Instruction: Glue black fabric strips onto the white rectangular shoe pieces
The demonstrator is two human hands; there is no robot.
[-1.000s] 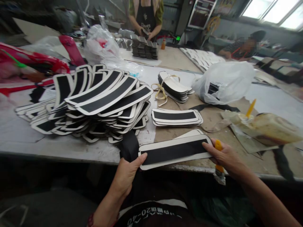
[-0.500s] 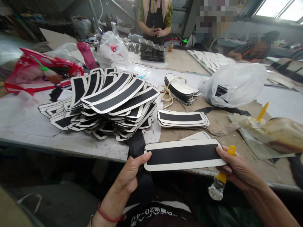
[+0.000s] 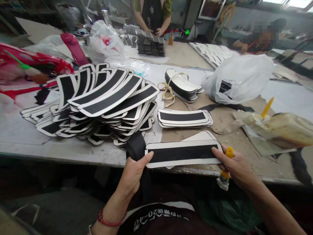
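Observation:
Between my hands, at the table's front edge, is a white-bordered piece with a black strip (image 3: 182, 154). My left hand (image 3: 134, 171) pinches its left end, thumb on top. My right hand (image 3: 236, 163) grips its right end and also holds a yellow-handled brush (image 3: 225, 174), whose whitish bristles point down. Beneath the piece, a pale piece (image 3: 200, 135) partly shows. A black band (image 3: 136, 145) hangs over the edge by my left hand. Just behind lies a small stack of similar pieces (image 3: 183, 118); a large heap of them (image 3: 107, 104) spreads to the left.
A tied stack (image 3: 182, 86), a white plastic bag (image 3: 242, 80) and a glue container (image 3: 288, 127) with a yellow stick stand behind and right. A red bag (image 3: 31, 71) lies left. Across the table, a person in an apron (image 3: 153, 16) touches stacked dark pieces (image 3: 151, 45); another person sits right.
The held piece has tilted flatter and sits slightly further left and higher in view. The view has shifted. The person across now has both hands on the stacked pieces.

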